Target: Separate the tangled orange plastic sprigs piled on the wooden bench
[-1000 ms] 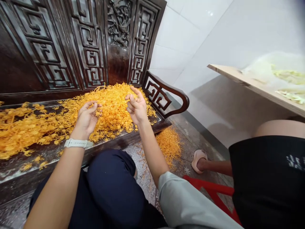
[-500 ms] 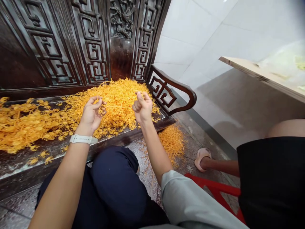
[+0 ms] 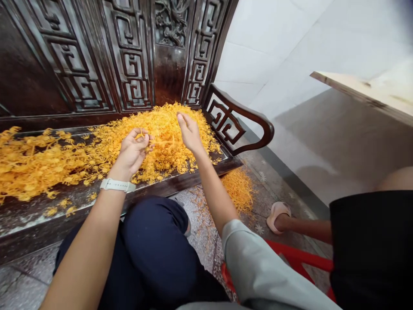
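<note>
My left hand (image 3: 134, 148), with a pale watch band at its wrist, pinches a thin orange plastic stem (image 3: 165, 142) between thumb and fingers. The stem points right, over a heap of orange plastic flower-like pieces (image 3: 167, 161) on a dark wooden bench (image 3: 180, 184). To the right, my right hand (image 3: 190, 133) is raised above the heap, thumb and fingers stretched out. I see nothing in it, though its far fingers are partly hidden. More orange sprigs (image 3: 41, 168) spread along the bench to the left.
The bench has a carved back (image 3: 132, 64) and a curved armrest (image 3: 245, 125). Thin orange scraps (image 3: 238, 189) lie on the floor below its end. At right are another person's leg (image 3: 309, 228), a red stool (image 3: 300, 258) and a wooden board (image 3: 358, 92).
My right hand has gone from closed fingers to stretched ones and shifted slightly up and left. My left hand still pinches a stem. The view has shifted slightly.
</note>
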`<action>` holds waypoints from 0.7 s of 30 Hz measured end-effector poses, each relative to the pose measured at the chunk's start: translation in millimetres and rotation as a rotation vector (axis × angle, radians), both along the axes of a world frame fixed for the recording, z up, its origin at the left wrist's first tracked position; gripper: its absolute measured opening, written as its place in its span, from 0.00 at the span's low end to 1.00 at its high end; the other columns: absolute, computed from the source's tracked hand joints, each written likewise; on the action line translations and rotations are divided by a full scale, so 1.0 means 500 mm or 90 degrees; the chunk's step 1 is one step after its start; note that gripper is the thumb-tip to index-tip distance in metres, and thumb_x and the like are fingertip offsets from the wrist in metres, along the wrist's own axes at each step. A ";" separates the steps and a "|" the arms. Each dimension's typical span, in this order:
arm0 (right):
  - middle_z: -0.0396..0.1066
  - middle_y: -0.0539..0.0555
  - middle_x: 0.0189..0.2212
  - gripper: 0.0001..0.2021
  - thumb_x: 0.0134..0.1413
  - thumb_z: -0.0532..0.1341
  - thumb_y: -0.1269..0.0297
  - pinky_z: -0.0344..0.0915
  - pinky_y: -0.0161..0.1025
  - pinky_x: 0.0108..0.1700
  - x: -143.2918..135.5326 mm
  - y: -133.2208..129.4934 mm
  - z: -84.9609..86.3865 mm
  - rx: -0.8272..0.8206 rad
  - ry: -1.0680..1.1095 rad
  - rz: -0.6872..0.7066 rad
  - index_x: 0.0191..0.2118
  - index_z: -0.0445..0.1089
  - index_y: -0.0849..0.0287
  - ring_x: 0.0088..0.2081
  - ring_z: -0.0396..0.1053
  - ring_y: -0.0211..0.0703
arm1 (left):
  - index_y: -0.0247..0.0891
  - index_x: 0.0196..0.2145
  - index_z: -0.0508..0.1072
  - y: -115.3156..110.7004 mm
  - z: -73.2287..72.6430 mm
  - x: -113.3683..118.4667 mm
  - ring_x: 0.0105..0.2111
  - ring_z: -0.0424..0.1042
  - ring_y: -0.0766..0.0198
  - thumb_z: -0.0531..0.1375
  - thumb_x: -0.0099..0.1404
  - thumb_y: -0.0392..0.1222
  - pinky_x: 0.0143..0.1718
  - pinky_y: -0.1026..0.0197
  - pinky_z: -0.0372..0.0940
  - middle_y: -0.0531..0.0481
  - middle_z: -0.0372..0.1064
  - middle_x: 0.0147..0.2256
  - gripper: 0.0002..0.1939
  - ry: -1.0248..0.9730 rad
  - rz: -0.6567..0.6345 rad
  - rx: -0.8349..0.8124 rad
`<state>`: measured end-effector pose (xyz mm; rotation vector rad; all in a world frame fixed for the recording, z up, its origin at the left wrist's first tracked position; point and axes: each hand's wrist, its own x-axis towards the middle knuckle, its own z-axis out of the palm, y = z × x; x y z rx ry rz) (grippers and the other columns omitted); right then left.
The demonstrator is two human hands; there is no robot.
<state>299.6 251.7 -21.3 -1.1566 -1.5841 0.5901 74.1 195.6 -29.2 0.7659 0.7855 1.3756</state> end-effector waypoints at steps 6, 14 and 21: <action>0.72 0.51 0.32 0.33 0.64 0.61 0.26 0.66 0.37 0.32 -0.060 -0.111 -0.002 -0.201 0.119 0.294 0.42 0.74 0.57 0.30 0.68 0.37 | 0.39 0.36 0.77 0.007 -0.021 0.021 0.23 0.72 0.69 0.78 0.48 0.32 0.25 0.69 0.70 0.53 0.75 0.27 0.19 0.102 0.018 0.101; 0.58 0.44 0.24 0.24 0.66 0.67 0.38 0.53 0.36 0.29 -0.093 -0.165 -0.050 -0.061 0.182 0.165 0.34 0.67 0.56 0.25 0.53 0.34 | 0.39 0.34 0.73 0.016 -0.014 0.014 0.33 0.82 0.59 0.74 0.50 0.30 0.24 0.68 0.69 0.53 0.75 0.28 0.17 0.106 0.143 0.060; 0.65 0.45 0.27 0.34 0.55 0.67 0.26 0.54 0.33 0.22 -0.110 -0.190 -0.070 -0.271 0.339 0.167 0.47 0.75 0.56 0.21 0.55 0.31 | 0.40 0.37 0.70 0.008 -0.001 0.005 0.28 0.79 0.66 0.74 0.56 0.31 0.26 0.70 0.71 0.52 0.78 0.32 0.18 0.001 0.127 0.050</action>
